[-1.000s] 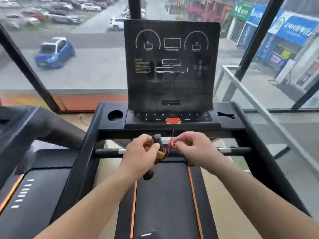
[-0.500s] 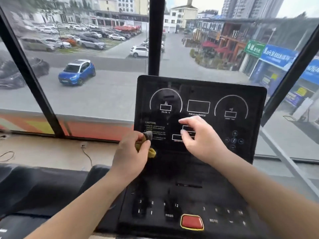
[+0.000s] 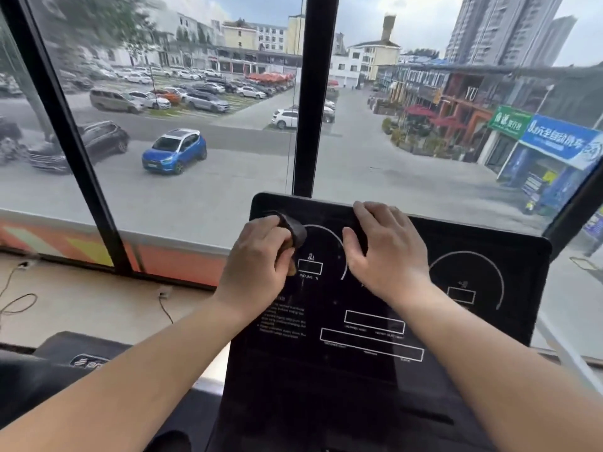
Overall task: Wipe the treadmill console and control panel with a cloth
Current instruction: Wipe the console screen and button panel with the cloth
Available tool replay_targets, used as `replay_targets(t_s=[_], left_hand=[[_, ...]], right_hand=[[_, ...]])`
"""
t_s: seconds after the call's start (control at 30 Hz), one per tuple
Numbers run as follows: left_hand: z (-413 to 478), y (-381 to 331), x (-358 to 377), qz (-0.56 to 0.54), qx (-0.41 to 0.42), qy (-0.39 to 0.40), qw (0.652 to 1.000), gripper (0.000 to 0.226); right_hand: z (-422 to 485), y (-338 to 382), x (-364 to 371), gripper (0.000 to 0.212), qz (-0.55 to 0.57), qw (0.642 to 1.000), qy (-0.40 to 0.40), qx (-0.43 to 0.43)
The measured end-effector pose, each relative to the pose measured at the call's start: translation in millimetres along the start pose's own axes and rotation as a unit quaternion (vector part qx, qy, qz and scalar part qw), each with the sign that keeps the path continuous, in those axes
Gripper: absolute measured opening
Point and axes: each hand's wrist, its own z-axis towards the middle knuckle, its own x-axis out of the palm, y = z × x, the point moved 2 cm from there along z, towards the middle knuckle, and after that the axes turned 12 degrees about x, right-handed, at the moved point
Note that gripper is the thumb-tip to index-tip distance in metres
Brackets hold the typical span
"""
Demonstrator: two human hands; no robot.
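Observation:
The black treadmill console (image 3: 473, 321) fills the lower middle of the view, with white dial outlines and boxes printed on it. My left hand (image 3: 257, 265) is closed around a small dark cloth (image 3: 293, 231) with a yellowish underside, pressed on the console's upper left part by the incline dial. My right hand (image 3: 385, 252) lies open and flat on the console's upper middle, its fingertips over the top edge. The button panel below the display is out of view.
A black window post (image 3: 313, 93) rises right behind the console, and a slanted black frame bar (image 3: 65, 141) stands to the left. Beyond the glass lies a street with parked cars. Cables (image 3: 163, 305) lie on the floor ledge at left. A neighbouring machine (image 3: 49, 370) sits lower left.
The view has risen and closed in on the console. My left hand moved the cloth from the caution text up to the upper left corner. My right hand slid up to the top edge.

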Motion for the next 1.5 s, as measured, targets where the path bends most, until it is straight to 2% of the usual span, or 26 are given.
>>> replay_targets(t_s=[0.13,0.2,0.27,0.33,0.43,0.6,0.7,0.8,0.93,1.0,1.07,1.13,1.2,1.3,1.37,1.43,1.5], left_hand=[[25.3,25.4,4.8,0.055,0.072,0.032,0.995,0.048],[39.8,31.8,9.2,0.085,0.084,0.055,0.991,0.054],[38.3,27.7,23.0,0.127,0.071,0.059,0.988,0.062],[19.8,18.6,38.8,0.118,0.026,0.04,0.992,0.07],[-30.5,7.6,58.5,0.095,-0.02,0.032,0.995,0.067],[-104.6,-2.8,68.5,0.148,0.036,0.138,0.979,0.066],[-60.4,14.2,48.1,0.185,0.012,0.109,0.977,0.069],[-16.4,34.8,33.0,0.173,-0.037,0.07,0.982,0.073],[-56.7,21.3,50.4,0.123,-0.083,0.052,0.988,0.073],[-107.9,6.1,65.3,0.122,-0.056,0.087,0.987,0.073],[-141.8,0.6,70.5,0.142,0.013,0.142,0.98,0.073],[-128.6,10.5,64.6,0.157,0.055,0.16,0.973,0.072],[-78.6,19.0,49.9,0.176,0.055,0.129,0.974,0.073],[-10.6,27.9,34.9,0.155,-0.023,0.085,0.984,0.074],[-6.5,19.1,39.8,0.134,-0.058,0.06,0.987,0.073],[-33.1,-1.2,55.7,0.134,-0.027,0.089,0.987,0.073],[-68.9,-17.3,70.1,0.154,0.112,0.163,0.968,0.069]], right_hand=[[-1.1,-1.8,16.7,0.049,-0.011,0.996,-0.089,-0.013],[-0.4,-0.8,24.1,0.048,-0.015,0.992,-0.124,-0.016],[0.5,0.5,29.5,0.046,-0.012,0.988,-0.15,-0.018],[1.1,0.5,32.1,0.044,-0.016,0.987,-0.161,-0.017],[1.6,-0.7,33.5,0.045,-0.026,0.985,-0.169,-0.024],[0.1,4.4,34.5,0.046,-0.014,0.986,-0.169,-0.004],[-0.9,6.5,34.7,0.046,-0.011,0.987,-0.161,0.002],[-2.2,8.0,32.2,0.046,-0.009,0.989,-0.145,0.01],[-2.7,10.0,29.3,0.047,-0.008,0.992,-0.129,0.016],[-2.6,11.1,27.8,0.048,-0.006,0.992,-0.122,0.022],[-3.1,11.2,27.3,0.048,-0.004,0.993,-0.115,0.027],[-3.2,11.7,26.8,0.048,-0.011,0.993,-0.11,0.033],[-3.5,13.0,27.2,0.048,-0.015,0.993,-0.108,0.038],[-3.6,14.7,28.8,0.049,-0.019,0.993,-0.111,0.045],[-3.6,14.5,30.0,0.049,-0.021,0.992,-0.116,0.042],[-4.7,12.6,30.8,0.049,-0.025,0.992,-0.121,0.035],[-5.1,11.4,29.2,0.05,-0.024,0.993,-0.113,0.027]])
